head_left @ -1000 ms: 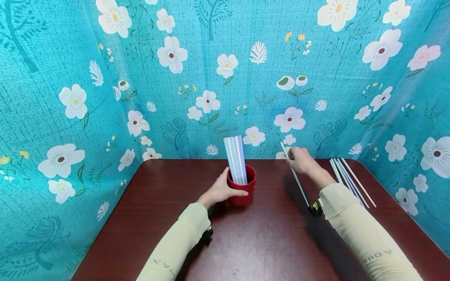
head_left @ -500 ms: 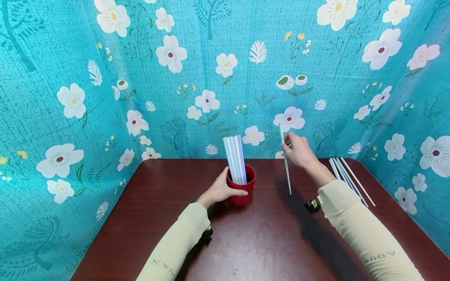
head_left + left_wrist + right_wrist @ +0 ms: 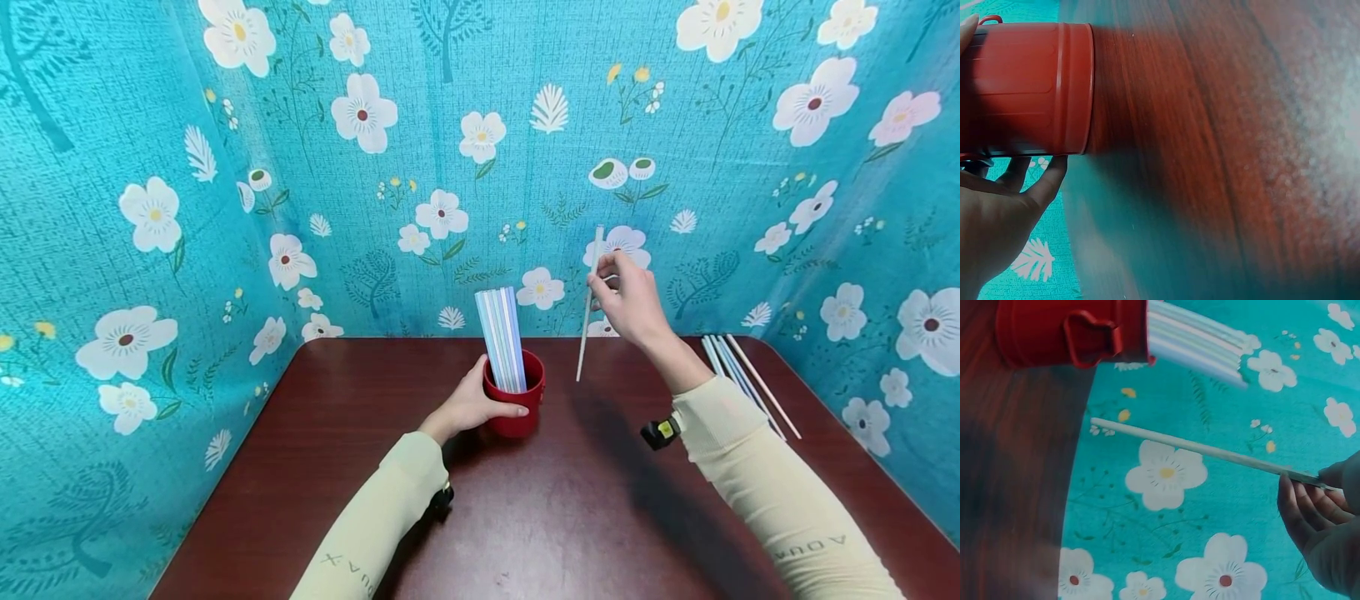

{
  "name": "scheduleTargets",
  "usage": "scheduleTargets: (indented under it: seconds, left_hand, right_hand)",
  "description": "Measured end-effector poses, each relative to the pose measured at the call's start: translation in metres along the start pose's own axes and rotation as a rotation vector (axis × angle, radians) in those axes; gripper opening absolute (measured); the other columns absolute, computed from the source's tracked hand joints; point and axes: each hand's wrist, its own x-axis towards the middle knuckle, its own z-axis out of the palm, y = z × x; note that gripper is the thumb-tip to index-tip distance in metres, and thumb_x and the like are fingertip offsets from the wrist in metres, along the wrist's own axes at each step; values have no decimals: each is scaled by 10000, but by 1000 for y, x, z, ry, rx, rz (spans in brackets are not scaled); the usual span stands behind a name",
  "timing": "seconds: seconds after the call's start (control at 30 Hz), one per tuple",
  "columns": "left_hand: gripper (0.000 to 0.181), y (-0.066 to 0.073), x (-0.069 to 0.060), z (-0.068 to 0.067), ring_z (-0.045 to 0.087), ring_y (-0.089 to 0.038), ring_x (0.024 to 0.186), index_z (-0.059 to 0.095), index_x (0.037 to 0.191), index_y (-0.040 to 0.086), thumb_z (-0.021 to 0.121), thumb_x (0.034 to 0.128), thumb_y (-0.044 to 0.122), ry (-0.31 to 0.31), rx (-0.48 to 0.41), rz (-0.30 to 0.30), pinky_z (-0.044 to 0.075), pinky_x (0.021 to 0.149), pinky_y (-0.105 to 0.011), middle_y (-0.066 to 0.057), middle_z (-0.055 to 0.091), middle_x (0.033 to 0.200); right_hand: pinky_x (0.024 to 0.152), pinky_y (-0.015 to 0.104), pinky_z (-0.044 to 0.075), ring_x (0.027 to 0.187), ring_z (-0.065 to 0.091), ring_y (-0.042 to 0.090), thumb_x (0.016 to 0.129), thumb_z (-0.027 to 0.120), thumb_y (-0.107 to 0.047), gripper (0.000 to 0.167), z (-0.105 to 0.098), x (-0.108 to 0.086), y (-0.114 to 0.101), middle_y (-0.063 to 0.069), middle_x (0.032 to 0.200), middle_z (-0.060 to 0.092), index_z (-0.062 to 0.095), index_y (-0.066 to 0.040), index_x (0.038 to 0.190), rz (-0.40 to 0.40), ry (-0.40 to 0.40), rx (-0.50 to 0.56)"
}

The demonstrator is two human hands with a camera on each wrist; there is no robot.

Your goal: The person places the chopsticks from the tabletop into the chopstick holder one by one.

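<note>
A red cup (image 3: 517, 414) stands on the table, a bundle of pale blue and white sticks (image 3: 502, 340) leaning up out of it. My left hand (image 3: 474, 402) grips the cup round its side, thumb across the front; in the left wrist view the fingers of that hand (image 3: 1004, 219) lie along the red cup wall (image 3: 1022, 87). My right hand (image 3: 630, 298) pinches one pale stick (image 3: 584, 333) near its upper end, held nearly upright above the table, right of the cup. The right wrist view shows the thumb and fingers on that stick (image 3: 1210, 450), its free end apart from the cup (image 3: 1072, 331).
Several loose sticks (image 3: 757, 383) in pale and blue tones lie at the right back of the dark brown table (image 3: 360, 417). A turquoise flowered cloth (image 3: 435, 75) hangs behind the table and at both sides.
My right hand has lifted the stick, tipping it from a slant to nearly upright, and its lower end has moved left toward the cup. My left hand and the cup have stayed put.
</note>
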Motion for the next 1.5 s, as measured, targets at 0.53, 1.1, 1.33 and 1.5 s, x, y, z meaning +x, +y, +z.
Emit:
scheduleTargets:
  seconds: [0.53, 1.1, 1.33, 1.5]
  left_hand:
    - [910, 3, 0, 0, 488, -231, 1309, 366, 1484, 256, 918, 760, 241, -6, -12, -4, 563, 947, -479, 14, 525, 1447]
    - [871, 34, -14, -3, 501, -266, 1291, 379, 1475, 178, 900, 777, 176, -10, -20, -17, 559, 955, -487, -48, 541, 1423]
    - [871, 35, -14, -4, 514, -260, 1274, 382, 1473, 173, 901, 774, 177, -7, -15, -26, 549, 973, -489, -47, 548, 1413]
    - [877, 35, -14, -4, 515, -254, 1279, 376, 1482, 171, 898, 778, 182, -18, -23, -31, 546, 982, -480, -45, 546, 1421]
  right_hand:
    - [695, 251, 605, 940, 734, 347, 1045, 595, -142, 230, 13, -3, -27, 189, 1084, 645, 508, 30, 1171, -16, 10, 224]
    - [694, 311, 618, 871, 745, 341, 1050, 582, -137, 205, 35, -8, -18, 206, 1064, 650, 507, 25, 1151, -63, -7, 226]
    - [684, 341, 624, 913, 750, 358, 1049, 572, -99, 159, 55, -20, -7, 211, 1021, 652, 504, 4, 1150, -69, -94, 201]
    - [651, 340, 623, 899, 753, 353, 1041, 584, -85, 167, 66, -28, -2, 194, 1012, 645, 512, 16, 1152, -54, -144, 182]
